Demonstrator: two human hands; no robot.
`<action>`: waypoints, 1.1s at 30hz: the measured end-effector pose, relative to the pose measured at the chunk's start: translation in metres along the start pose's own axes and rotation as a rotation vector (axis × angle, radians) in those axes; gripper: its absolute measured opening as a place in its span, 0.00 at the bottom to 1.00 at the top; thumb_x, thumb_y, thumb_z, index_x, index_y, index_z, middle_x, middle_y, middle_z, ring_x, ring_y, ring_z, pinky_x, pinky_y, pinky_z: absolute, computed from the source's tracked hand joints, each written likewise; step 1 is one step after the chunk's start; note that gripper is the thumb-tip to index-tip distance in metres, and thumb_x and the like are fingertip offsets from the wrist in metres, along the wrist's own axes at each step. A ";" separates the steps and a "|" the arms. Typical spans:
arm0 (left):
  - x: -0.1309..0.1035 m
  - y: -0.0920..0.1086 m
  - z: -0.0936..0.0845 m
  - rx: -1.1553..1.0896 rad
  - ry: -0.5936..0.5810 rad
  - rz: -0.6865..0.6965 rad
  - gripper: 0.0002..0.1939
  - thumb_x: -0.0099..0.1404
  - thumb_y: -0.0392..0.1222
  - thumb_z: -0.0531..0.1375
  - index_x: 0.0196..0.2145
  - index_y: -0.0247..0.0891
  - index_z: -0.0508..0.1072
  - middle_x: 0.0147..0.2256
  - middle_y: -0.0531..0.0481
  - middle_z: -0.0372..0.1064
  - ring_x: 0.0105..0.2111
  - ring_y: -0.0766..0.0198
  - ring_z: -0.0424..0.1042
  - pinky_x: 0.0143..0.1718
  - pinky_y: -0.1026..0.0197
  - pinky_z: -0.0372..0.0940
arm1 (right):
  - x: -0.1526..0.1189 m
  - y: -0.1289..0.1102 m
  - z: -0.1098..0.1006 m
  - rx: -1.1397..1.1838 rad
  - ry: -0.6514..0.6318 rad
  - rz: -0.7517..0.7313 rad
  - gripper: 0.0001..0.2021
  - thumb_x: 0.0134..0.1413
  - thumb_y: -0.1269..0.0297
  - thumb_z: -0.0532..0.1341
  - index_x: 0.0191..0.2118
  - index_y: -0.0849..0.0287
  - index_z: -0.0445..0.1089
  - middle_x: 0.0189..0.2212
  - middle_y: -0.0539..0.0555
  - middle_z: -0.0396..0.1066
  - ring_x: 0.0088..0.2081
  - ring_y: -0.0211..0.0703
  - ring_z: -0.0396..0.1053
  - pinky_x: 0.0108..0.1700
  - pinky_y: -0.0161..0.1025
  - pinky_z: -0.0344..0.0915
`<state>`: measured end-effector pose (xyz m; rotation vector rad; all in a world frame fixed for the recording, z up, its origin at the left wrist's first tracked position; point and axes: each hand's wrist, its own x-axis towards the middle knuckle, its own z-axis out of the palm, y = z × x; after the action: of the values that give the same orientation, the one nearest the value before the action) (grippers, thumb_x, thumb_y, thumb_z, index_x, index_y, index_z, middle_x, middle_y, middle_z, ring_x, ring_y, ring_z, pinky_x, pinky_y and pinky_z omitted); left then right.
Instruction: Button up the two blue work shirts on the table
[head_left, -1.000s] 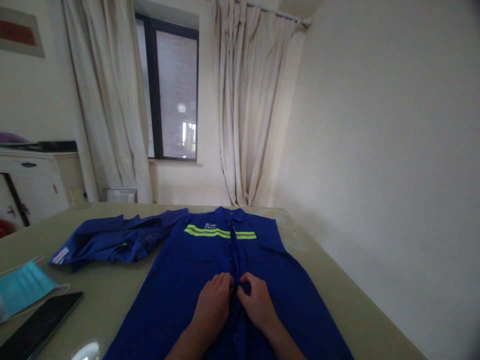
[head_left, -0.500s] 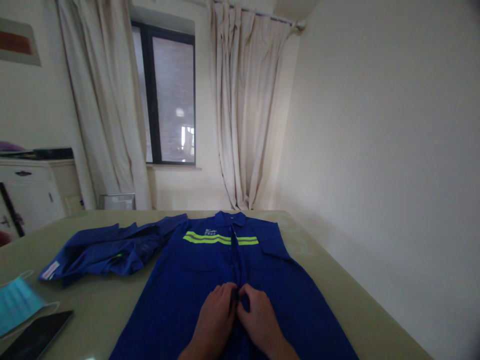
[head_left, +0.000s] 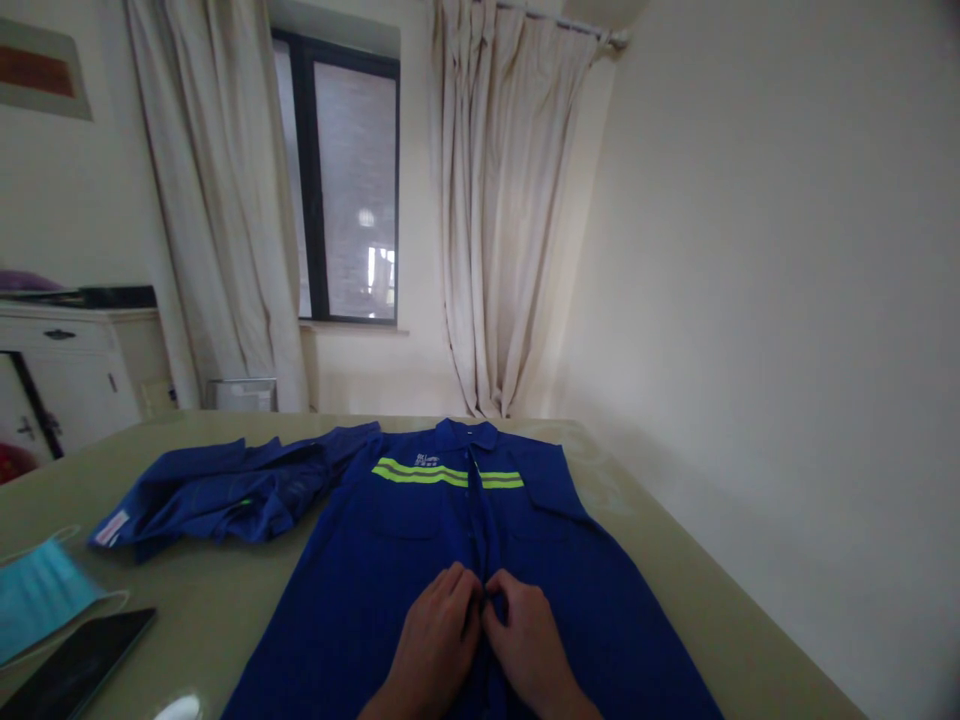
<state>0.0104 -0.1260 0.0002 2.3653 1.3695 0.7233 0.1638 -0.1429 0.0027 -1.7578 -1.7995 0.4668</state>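
Note:
A dark blue work jacket (head_left: 600, 600) with a yellow-green reflective stripe (head_left: 427, 474) across its chest lies spread out, collar away from me. My left hand (head_left: 439, 635) pinches the left edge of its front opening, low on the front. Right beside it, my right hand (head_left: 525, 635) has thumb and forefinger closed on the opposite edge. The fingertips of both hands nearly meet at the placket; any button between them is too small to make out.
The jacket lies on a greenish table (head_left: 675, 560). Crumpled blue clothing (head_left: 225, 490) is at the left. Nearer are a light blue face mask (head_left: 45, 595), a black phone (head_left: 79, 665) and a white round object (head_left: 180, 709) at the bottom edge. A wall stands at the right.
The view has shifted slightly, so the scene sits a little further right. Both hands stay at the front opening, with slight finger movement. The white round object shows more at the bottom edge.

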 end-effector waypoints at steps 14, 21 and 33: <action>0.002 -0.003 0.004 -0.026 -0.037 -0.086 0.11 0.68 0.29 0.52 0.39 0.42 0.71 0.41 0.50 0.73 0.43 0.58 0.70 0.45 0.59 0.61 | 0.003 -0.001 -0.009 0.143 -0.008 -0.092 0.08 0.58 0.67 0.58 0.32 0.56 0.75 0.33 0.52 0.76 0.36 0.44 0.73 0.40 0.36 0.61; 0.001 0.001 0.002 -0.035 -0.026 -0.176 0.11 0.67 0.29 0.53 0.38 0.42 0.73 0.38 0.52 0.74 0.42 0.59 0.72 0.43 0.60 0.61 | 0.007 0.004 -0.011 0.210 -0.062 -0.060 0.11 0.54 0.71 0.57 0.36 0.56 0.77 0.33 0.51 0.77 0.36 0.45 0.73 0.40 0.36 0.63; 0.003 0.001 -0.004 -0.091 0.044 -0.283 0.15 0.71 0.51 0.57 0.34 0.45 0.81 0.39 0.49 0.75 0.44 0.54 0.70 0.47 0.54 0.60 | 0.002 0.003 -0.008 -0.001 -0.100 -0.084 0.07 0.58 0.72 0.58 0.38 0.54 0.72 0.41 0.52 0.73 0.44 0.44 0.73 0.45 0.35 0.61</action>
<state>0.0097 -0.1238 0.0044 2.0408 1.6112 0.7410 0.1712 -0.1415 0.0078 -1.6780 -1.9350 0.5280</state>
